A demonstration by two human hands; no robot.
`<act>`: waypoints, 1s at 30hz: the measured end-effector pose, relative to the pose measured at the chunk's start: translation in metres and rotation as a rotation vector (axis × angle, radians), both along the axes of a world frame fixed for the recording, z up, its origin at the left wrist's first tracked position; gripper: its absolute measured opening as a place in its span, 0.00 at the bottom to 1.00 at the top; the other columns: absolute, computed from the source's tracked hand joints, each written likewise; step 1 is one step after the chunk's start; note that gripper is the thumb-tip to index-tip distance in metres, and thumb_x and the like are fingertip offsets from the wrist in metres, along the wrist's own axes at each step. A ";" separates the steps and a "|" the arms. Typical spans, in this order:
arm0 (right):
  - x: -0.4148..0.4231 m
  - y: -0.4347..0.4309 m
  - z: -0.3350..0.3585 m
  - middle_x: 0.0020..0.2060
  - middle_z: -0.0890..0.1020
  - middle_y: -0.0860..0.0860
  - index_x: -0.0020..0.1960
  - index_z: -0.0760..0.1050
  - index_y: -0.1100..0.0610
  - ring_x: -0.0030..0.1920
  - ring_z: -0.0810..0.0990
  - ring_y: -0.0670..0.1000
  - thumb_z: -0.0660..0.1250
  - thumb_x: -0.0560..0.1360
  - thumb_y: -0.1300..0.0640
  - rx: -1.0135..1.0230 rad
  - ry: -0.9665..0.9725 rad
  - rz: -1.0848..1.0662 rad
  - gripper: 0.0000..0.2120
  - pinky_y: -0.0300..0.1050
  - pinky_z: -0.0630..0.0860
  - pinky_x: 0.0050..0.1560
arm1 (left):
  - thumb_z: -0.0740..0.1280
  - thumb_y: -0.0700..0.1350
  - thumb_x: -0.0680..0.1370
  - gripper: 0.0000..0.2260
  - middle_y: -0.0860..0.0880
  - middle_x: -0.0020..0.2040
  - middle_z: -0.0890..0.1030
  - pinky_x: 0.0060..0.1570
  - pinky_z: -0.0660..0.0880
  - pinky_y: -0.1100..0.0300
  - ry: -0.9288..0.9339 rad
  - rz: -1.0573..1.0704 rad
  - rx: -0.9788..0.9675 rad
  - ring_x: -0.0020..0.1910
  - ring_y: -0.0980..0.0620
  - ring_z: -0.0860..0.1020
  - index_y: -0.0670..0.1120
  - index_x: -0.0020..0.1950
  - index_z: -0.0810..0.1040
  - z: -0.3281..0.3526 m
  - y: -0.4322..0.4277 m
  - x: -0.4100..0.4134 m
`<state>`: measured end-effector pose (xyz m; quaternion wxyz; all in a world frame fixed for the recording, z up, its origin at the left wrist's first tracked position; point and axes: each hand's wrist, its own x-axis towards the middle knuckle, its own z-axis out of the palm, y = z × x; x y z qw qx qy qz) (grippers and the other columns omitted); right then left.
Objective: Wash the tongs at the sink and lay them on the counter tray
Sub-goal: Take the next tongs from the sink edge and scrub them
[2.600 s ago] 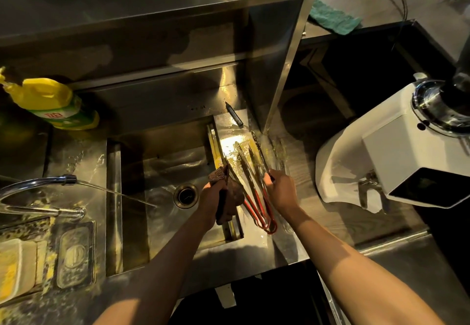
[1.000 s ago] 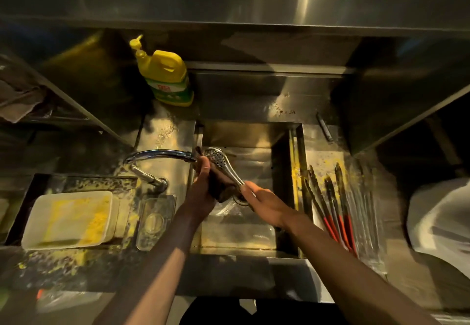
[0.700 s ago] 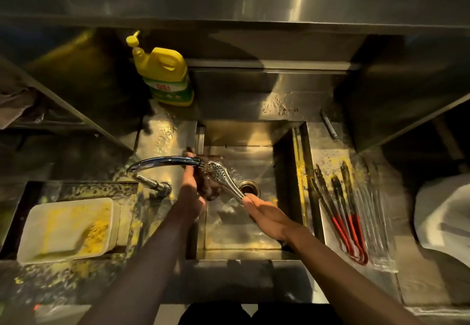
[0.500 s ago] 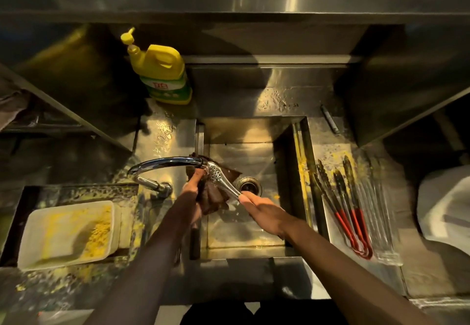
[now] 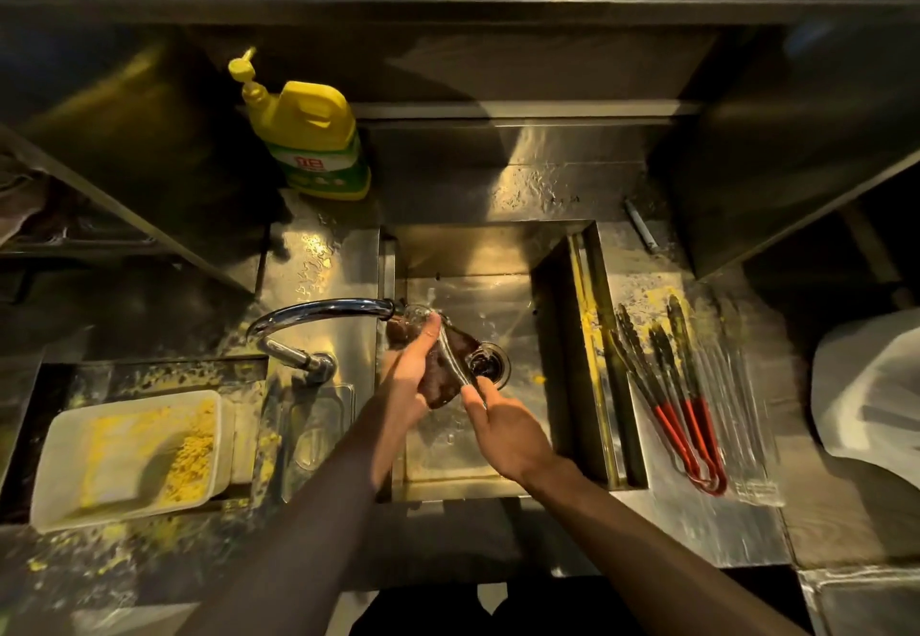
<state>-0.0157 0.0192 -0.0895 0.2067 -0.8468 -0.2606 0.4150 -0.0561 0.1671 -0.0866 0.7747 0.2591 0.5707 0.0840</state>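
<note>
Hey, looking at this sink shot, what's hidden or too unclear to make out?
All in the head view:
- Utensil being scrubbed: its type is unclear, covered by the left hand, dark cloth and glare.
- Its handle end: hidden inside the right hand.
- Detergent bottle label: too small to read.
- White object at right: cut off by the frame edge.

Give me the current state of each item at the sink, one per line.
left hand: pressing a dark cloth against the utensil
right hand: gripping the metal utensil by its handle
faucet: spout over the sink, utensil head under it
red-handled tongs: lying on the clear tray
yellow bottle: upright, capped
white container: soiled with yellow residue
</note>
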 end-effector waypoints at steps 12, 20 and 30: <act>0.041 -0.023 0.009 0.54 0.81 0.55 0.72 0.66 0.45 0.55 0.80 0.55 0.45 0.81 0.33 -0.011 0.087 0.224 0.27 0.51 0.75 0.56 | 0.79 0.59 0.63 0.30 0.35 0.43 0.84 0.39 0.81 0.43 0.049 -0.389 0.269 0.38 0.36 0.83 0.36 0.50 0.80 0.007 0.019 -0.030; 0.040 -0.022 0.016 0.57 0.81 0.56 0.74 0.64 0.46 0.58 0.79 0.55 0.45 0.81 0.32 0.031 0.080 0.246 0.29 0.51 0.75 0.58 | 0.78 0.63 0.62 0.34 0.37 0.51 0.85 0.52 0.79 0.40 -0.048 -0.122 0.163 0.48 0.39 0.84 0.39 0.57 0.81 0.015 0.002 -0.018; 0.067 -0.042 0.020 0.61 0.82 0.51 0.80 0.58 0.44 0.57 0.81 0.47 0.55 0.82 0.37 0.197 -0.020 0.200 0.29 0.49 0.78 0.60 | 0.65 0.57 0.78 0.24 0.42 0.59 0.83 0.64 0.73 0.44 -0.122 -0.015 0.192 0.58 0.42 0.80 0.41 0.66 0.76 0.013 0.002 -0.029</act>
